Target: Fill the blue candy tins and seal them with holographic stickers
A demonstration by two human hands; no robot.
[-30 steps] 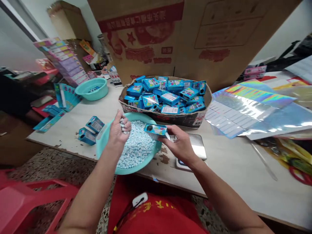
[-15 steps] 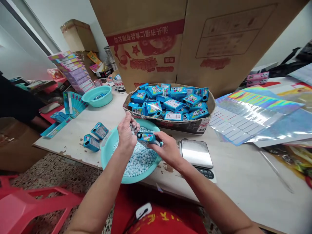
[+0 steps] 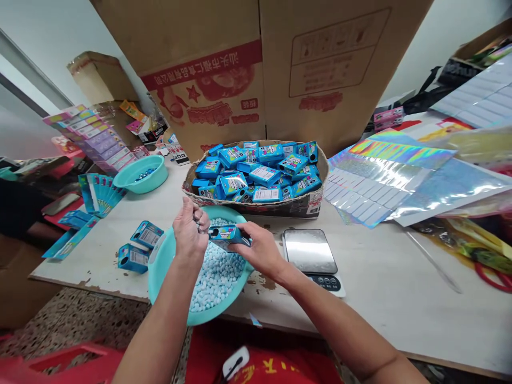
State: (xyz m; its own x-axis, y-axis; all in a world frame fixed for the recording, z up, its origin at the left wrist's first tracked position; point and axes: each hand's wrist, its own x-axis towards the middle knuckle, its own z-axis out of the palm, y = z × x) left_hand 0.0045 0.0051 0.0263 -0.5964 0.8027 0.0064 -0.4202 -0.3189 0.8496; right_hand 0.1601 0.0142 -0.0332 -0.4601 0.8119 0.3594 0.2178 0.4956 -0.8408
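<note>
Above a turquoise basin [image 3: 159,271] of pale blue candies [image 3: 218,277], my right hand [image 3: 262,249] grips a small blue box [image 3: 226,233] lying on its side, its open end facing left. My left hand [image 3: 192,229] is curled around some candies at that opening; its palm side is partly hidden. Behind the basin, a cut-down carton [image 3: 304,209] holds many similar blue boxes. Two more blue boxes [image 3: 134,258] rest on the table left of the basin. A silver scale [image 3: 310,252] sits to the right of my right hand.
At the left stand a smaller turquoise basin [image 3: 146,182], fanned blue cartons [image 3: 102,194] and stacked coloured boxes [image 3: 96,138]. A large cardboard box [image 3: 276,69] rises behind. Holographic sheets [image 3: 372,176] and red scissors [image 3: 490,274] lie right. A red stool [image 3: 80,362] is lower left.
The view has shifted, moving most of the table leftward in the picture. My left fingers have closed in nearer to the box opening, and fewer candies show in them.
</note>
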